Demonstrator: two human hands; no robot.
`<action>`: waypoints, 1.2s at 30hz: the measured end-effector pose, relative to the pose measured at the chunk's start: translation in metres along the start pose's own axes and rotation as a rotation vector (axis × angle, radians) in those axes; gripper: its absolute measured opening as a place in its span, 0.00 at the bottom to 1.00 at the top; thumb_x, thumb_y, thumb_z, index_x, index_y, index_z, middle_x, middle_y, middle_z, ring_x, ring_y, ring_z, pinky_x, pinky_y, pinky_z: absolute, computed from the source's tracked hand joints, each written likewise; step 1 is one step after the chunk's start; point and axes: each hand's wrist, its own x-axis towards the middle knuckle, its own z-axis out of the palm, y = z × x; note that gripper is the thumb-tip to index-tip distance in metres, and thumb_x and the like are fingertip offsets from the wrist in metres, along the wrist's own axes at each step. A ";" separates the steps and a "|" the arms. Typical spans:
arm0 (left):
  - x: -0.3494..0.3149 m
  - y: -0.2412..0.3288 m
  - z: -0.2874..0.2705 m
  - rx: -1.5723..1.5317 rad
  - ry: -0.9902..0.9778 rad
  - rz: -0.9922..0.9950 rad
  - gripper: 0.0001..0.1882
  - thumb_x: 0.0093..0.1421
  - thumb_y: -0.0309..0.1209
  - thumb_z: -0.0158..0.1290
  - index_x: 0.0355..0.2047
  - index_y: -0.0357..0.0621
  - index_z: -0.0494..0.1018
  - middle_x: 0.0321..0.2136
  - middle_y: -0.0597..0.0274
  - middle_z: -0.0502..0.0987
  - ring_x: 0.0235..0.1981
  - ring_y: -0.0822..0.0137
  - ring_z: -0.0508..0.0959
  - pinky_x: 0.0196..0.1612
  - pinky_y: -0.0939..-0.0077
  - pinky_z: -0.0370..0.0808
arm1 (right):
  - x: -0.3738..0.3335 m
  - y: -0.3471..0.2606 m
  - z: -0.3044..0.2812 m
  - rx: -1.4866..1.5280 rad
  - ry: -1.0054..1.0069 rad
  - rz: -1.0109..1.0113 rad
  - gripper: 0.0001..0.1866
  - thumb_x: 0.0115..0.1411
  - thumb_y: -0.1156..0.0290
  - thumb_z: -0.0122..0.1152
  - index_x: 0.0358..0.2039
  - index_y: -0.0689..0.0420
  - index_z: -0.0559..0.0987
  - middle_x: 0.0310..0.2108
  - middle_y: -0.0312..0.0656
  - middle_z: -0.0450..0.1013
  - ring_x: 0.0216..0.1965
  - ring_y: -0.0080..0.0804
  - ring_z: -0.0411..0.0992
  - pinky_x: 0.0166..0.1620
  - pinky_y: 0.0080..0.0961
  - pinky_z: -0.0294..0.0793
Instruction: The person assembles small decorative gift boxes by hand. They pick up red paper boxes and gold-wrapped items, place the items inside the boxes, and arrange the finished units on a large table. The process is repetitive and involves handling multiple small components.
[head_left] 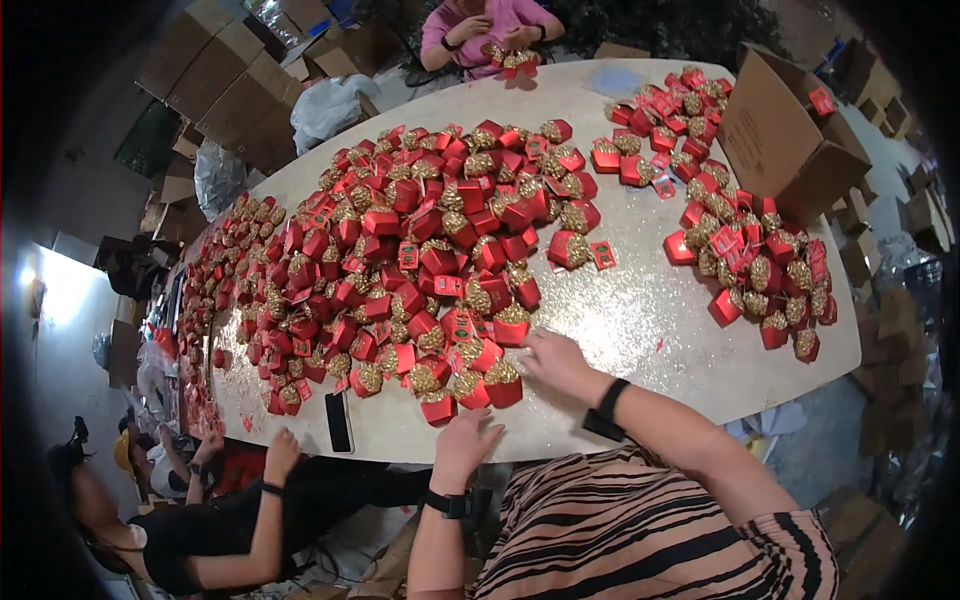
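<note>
A large heap of red faceted ornaments (440, 260) with gold glittery tops and red tags covers the middle of the table. At its near edge several stand close together, among them one red ornament (503, 392) nearest to both hands. My left hand (465, 445) is at the table's front edge, just below these ornaments, its thumb and fingers apart and nothing seen in them. To the right of the heap, my right hand (555, 362) reaches in with fingers spread beside the ornaments. Whether its fingertips touch one is hard to make out.
The pale table (620, 290) is strewn with gold glitter. A phone (339, 422) lies near the front edge. Another ornament pile (760, 265) sits at right by an open cardboard box (785, 130). Co-workers are at the far side and at left; the far person holds ornaments (512, 62).
</note>
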 end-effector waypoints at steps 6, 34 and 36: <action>0.025 -0.042 -0.015 -0.200 0.019 0.022 0.18 0.51 0.39 0.56 0.39 0.43 0.74 0.33 0.55 0.76 0.36 0.56 0.76 0.40 0.67 0.72 | 0.078 -0.026 0.058 -0.266 0.013 0.082 0.21 0.52 0.53 0.57 0.30 0.62 0.74 0.29 0.48 0.72 0.31 0.44 0.73 0.34 0.36 0.73; 0.041 -0.066 -0.037 -1.096 0.407 -0.092 0.21 0.55 0.24 0.52 0.50 0.33 0.65 0.29 0.65 0.72 0.27 0.77 0.71 0.32 0.87 0.69 | 0.110 -0.062 0.049 0.181 -0.184 -0.249 0.04 0.49 0.75 0.56 0.27 0.61 0.74 0.27 0.44 0.70 0.32 0.43 0.71 0.35 0.34 0.70; 0.045 -0.060 -0.042 -1.067 0.470 0.056 0.21 0.52 0.22 0.55 0.47 0.34 0.67 0.34 0.66 0.71 0.32 0.79 0.69 0.34 0.87 0.68 | 0.103 -0.081 0.021 0.292 -0.310 -0.371 0.06 0.51 0.74 0.57 0.31 0.60 0.77 0.28 0.44 0.72 0.32 0.39 0.72 0.35 0.30 0.70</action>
